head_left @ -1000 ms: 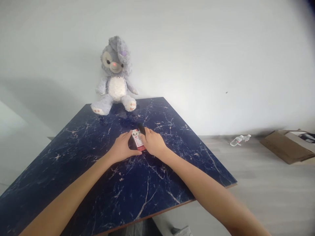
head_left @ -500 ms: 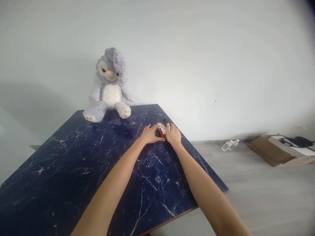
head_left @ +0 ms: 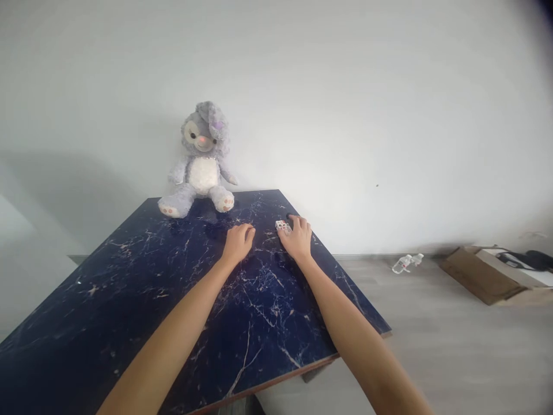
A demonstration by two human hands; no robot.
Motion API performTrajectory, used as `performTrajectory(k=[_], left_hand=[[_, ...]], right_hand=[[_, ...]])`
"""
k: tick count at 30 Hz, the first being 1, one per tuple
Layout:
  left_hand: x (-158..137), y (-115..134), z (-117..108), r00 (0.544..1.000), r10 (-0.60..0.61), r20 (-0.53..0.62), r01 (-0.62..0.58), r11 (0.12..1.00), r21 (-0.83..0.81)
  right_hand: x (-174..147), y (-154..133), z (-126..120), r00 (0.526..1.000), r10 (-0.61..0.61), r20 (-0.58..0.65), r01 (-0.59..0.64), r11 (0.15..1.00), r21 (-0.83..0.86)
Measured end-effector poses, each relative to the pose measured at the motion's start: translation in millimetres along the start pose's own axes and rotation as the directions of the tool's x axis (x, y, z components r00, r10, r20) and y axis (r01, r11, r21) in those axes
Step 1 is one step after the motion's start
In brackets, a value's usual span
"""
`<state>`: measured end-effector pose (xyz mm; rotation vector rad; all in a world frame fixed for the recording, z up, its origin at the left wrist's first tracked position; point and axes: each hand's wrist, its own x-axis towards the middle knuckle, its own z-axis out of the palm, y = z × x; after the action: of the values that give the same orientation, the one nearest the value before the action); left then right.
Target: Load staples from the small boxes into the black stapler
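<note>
Small white-and-red box (head_left: 281, 225) is partly covered by the right hand (head_left: 299, 238), actual grip can't be told; left hand (head_left: 238, 243) is held loose, half-open, over the blue marbled tabletop (head_left: 103, 305).

The tabletop (head_left: 138, 300) looks smooth and glossy, patterned like veined marble. The small box (head_left: 281, 225) looks like smooth printed card. The toy (head_left: 204, 174) is shaggy plush; the wall (head_left: 345, 115), smooth and matt; the carton (head_left: 477, 274), matt cardboard; the 2 bottles (head_left: 401, 264), clear plastic.
</note>
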<state>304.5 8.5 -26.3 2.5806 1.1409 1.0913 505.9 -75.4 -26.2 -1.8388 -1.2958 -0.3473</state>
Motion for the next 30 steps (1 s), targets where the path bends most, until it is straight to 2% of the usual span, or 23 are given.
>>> performTrajectory(k=[3, 7, 15, 19, 22, 25, 28, 30], left_hand=[[-9, -6, -11, 0.999, -0.034, -0.005, 0.034, 0.999, 0.005], [-13, -3, -12, 0.999, -0.013, 0.035, 0.012, 1.0, 0.019], [-15, -7, -11, 0.998, -0.036, -0.041, 0.036, 0.999, -0.015], [-13, -8, -11, 0.998, -0.065, 0.007, 0.066, 0.997, -0.05], [-11, -7, -8, 0.997, -0.051, 0.051, 0.053, 0.998, -0.039], [-11, -7, -4, 0.997, -0.003, 0.08, 0.002, 1.0, 0.013], [-12, -6, -2, 0.99, 0.04, 0.134, -0.05, 0.996, 0.076], [-13, -7, -3, 0.986, 0.048, 0.158, -0.062, 0.994, 0.09]], right_hand=[[-3, 1, 1, 0.995, -0.025, 0.092, 0.029, 0.999, -0.035], [-2, 6, 3, 0.992, 0.024, 0.123, -0.02, 0.999, -0.032], [-3, -6, 0, 0.999, -0.009, 0.037, 0.01, 1.0, -0.021], [-3, -17, -6, 0.999, -0.045, -0.001, 0.045, 0.998, -0.044], [-5, -30, -9, 0.988, -0.154, 0.029, 0.155, 0.988, -0.026], [-14, -48, -3, 0.942, -0.309, 0.132, 0.305, 0.951, 0.054], [-30, -61, 10, 0.85, -0.442, 0.287, 0.421, 0.897, 0.136], [-39, -64, 19, 0.802, -0.465, 0.375, 0.442, 0.884, 0.152]])
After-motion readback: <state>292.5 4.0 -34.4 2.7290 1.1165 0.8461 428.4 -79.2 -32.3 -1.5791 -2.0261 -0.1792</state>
